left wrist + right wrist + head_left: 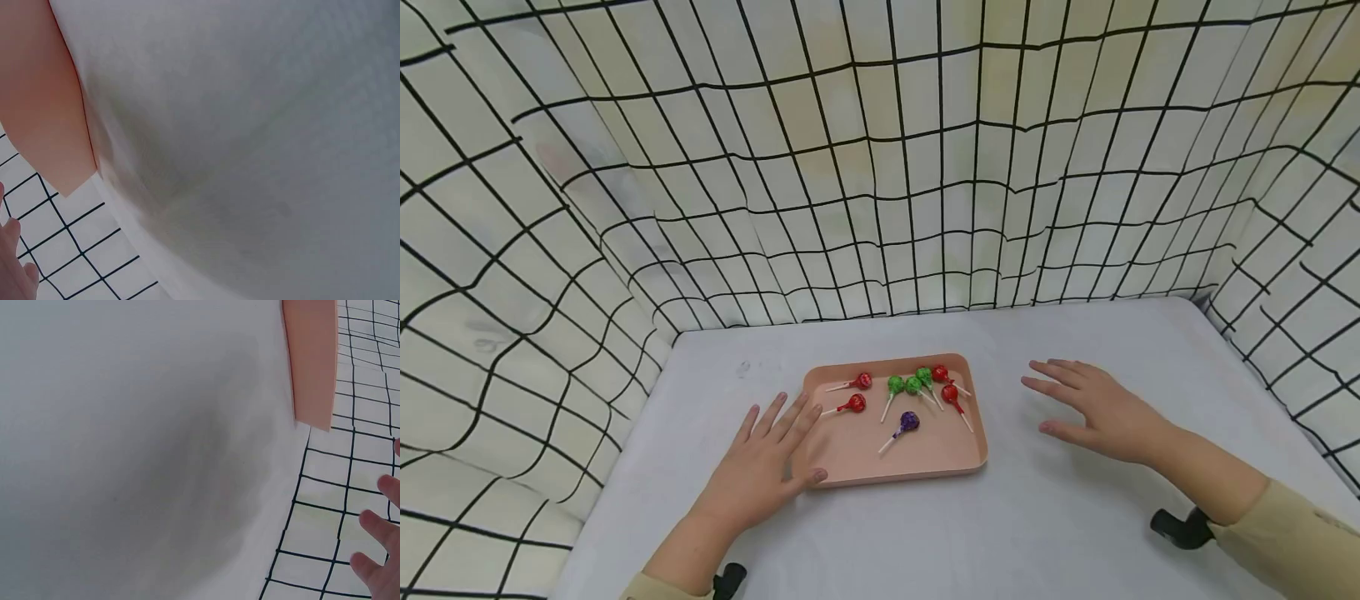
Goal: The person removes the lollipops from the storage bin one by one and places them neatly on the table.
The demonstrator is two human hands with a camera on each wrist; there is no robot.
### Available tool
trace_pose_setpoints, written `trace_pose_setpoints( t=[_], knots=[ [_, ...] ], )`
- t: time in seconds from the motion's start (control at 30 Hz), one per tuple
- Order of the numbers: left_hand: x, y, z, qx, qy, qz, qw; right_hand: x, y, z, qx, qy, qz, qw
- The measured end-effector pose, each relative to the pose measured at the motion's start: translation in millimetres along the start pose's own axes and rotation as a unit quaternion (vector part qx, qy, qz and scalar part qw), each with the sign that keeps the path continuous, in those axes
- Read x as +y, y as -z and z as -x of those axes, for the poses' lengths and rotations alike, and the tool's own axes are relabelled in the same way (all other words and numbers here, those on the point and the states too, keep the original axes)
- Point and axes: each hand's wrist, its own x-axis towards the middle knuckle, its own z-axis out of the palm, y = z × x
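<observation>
A shallow pink tray lies on the white table, holding several lollipops. The left half has two red lollipops. Three green lollipops sit near the upper middle, with red lollipops beside them at the right. A purple lollipop lies lower, near the centre. My left hand is at the tray's left edge with fingers spread; whether it touches the rim I cannot tell. Off to the tray's right, my right hand hovers with straight fingers and holds nothing. Both wrist views show the tray's outer side.
White walls with a black grid enclose the table at the back and both sides. White tabletop surrounds the tray. A dark wrist mount shows under the right forearm, another by the left wrist.
</observation>
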Motion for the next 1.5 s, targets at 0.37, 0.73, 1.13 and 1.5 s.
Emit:
trace_pose_setpoints(
  t=[0.37, 0.73, 1.13, 1.5],
  knots=[
    [-4.5, -4.4, 3.7, -0.015, -0.002, 0.028, 0.9995, -16.7, -3.2, -23.9, -0.057, -0.040, -0.117, 0.9906],
    [-8.3, -9.6, 4.8, -0.035, 0.018, 0.038, 0.9985, -37.2, 0.0, -71.9, -0.124, -0.035, -0.157, 0.9792],
    [-11.1, -6.8, 5.5, -0.044, 0.020, 0.042, 0.9979, -62.4, -4.9, -108.7, -0.169, 0.005, -0.158, 0.9728],
    [-12.3, -8.2, 9.2, -0.054, 0.031, 0.033, 0.9975, -87.9, -18.4, -128.7, -0.211, -0.016, -0.082, 0.9740]
  ],
)
